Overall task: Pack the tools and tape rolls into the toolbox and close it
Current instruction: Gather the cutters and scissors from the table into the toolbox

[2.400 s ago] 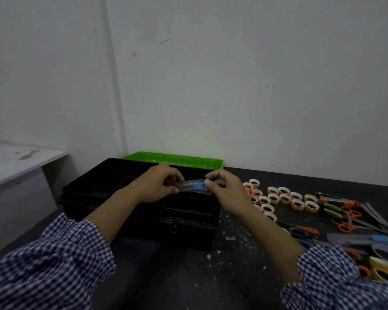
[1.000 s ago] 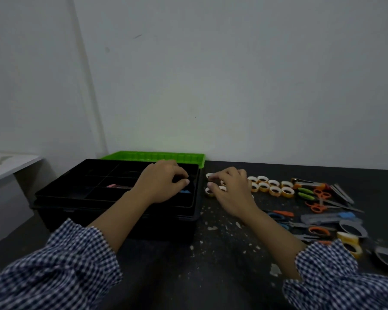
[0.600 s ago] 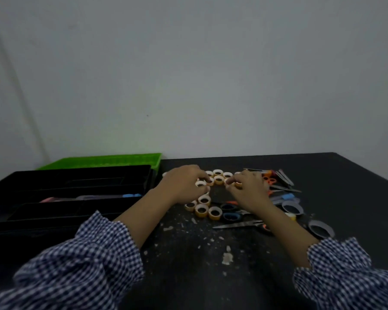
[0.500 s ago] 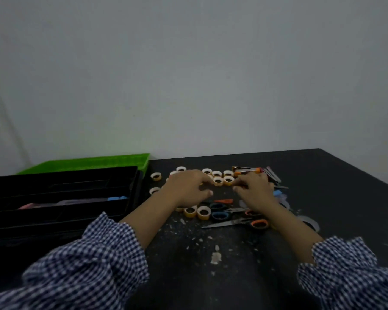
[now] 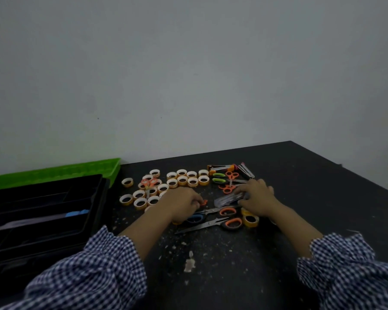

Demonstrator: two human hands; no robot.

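Open toolbox (image 5: 100, 198) holds blue-tipped cutter (image 5: 54, 217); L hand (image 5: 182, 204) grip unclear, R hand (image 5: 257, 199) grips clear cutter (image 5: 227, 199)

Since 2.4 s ago: the blue-slider cutter (image 5: 76, 213) I held in both hands above the toolbox (image 5: 100, 204) now lies in one of its long tray compartments, released. Both hands have left the box and crossed rightwards, over the tape rolls (image 5: 182, 180) they touched 0.6 s ago, to the scissors (image 5: 211, 224). My right hand (image 5: 257, 199) now curls round the end of a second, clear cutter (image 5: 230, 199). My left hand (image 5: 182, 203) has its fingertips at a small orange handle (image 5: 203, 202); grip not discernible. My head has turned right, so the toolbox sits at the frame's left edge.
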